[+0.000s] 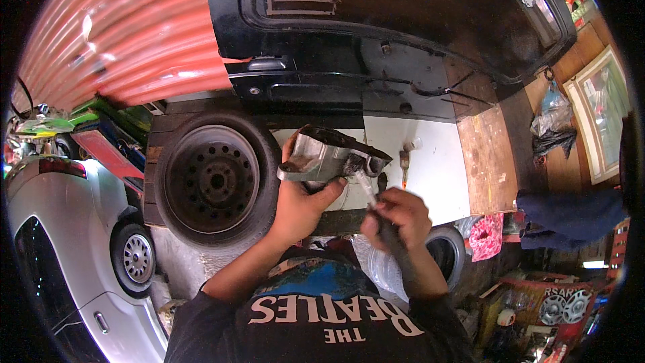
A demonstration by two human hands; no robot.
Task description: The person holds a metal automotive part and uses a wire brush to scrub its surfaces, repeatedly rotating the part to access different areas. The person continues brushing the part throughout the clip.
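A grey cast-metal housing point(316, 160) with an open, dark-rimmed cavity is held up over the workbench. My left hand point(299, 208) grips it from the left and below, thumb along the near side. In my right hand point(398, 218) is a brush point(368, 188) with a dark handle and a pale neck. Its dark tip meets the housing's right end, where a round opening shows; blur hides the exact contact. Just beyond, a small tool with an orange tip point(404, 167) lies on the white board point(437, 175).
A tyre on a black steel wheel point(267, 188) lies left of my hands. Behind the bench stands a black vehicle tailgate point(316, 60). A silver car point(67, 228) is at far left. Dark cloth point(571, 218) hangs at right, near a pink patterned cloth point(486, 236). Another tyre point(447, 249) sits below the bench.
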